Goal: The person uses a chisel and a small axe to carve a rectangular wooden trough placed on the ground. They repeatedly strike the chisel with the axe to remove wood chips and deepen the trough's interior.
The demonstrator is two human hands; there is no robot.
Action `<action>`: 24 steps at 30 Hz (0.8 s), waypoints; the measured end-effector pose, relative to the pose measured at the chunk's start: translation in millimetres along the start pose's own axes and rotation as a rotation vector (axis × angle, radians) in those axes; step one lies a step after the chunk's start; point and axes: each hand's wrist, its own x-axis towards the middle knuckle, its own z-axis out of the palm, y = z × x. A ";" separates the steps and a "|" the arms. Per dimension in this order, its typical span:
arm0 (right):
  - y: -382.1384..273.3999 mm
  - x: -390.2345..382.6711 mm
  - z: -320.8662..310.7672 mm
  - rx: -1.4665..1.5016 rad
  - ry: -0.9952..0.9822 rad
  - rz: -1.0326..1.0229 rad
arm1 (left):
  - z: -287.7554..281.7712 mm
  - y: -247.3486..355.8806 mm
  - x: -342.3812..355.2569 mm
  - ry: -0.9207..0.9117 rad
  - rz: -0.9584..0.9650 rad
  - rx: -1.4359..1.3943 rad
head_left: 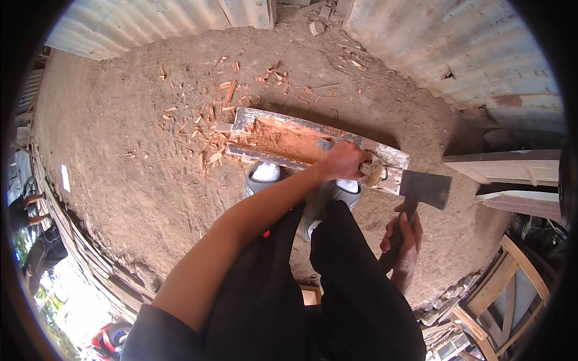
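Both hands in curled grips

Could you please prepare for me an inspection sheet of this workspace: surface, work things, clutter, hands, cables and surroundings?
Surface: brown dirt floor, uneven.
Work things: hollowed wood block lying on the dirt floor; chisel with its blade over the hollow; hatchet near the right end.
Clutter: wood chips scattered, mostly around the left end of the wood block.
Hands: left hand grips the chisel; right hand grips the hatchet's handle.
Cables: nothing seen.
Surroundings: metal sheets beyond; wooden frame at lower right.
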 end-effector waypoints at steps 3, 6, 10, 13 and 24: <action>1.5 -4.3 8.4 0.036 -0.015 0.043 | -0.5 5.6 -1.1 0.024 0.040 -0.093; 1.2 -5.3 11.9 -0.018 0.003 0.016 | 6.9 6.9 4.7 0.104 -0.011 -0.110; -4.4 -5.2 12.5 -0.103 0.052 -0.051 | 9.4 1.5 9.5 0.163 -0.031 -0.172; -4.9 -2.9 13.0 -0.124 0.096 -0.117 | 7.7 0.0 9.4 0.235 -0.037 -0.196; -5.8 2.1 29.6 -0.099 0.022 -0.122 | 5.7 -4.5 8.2 0.225 0.032 -0.166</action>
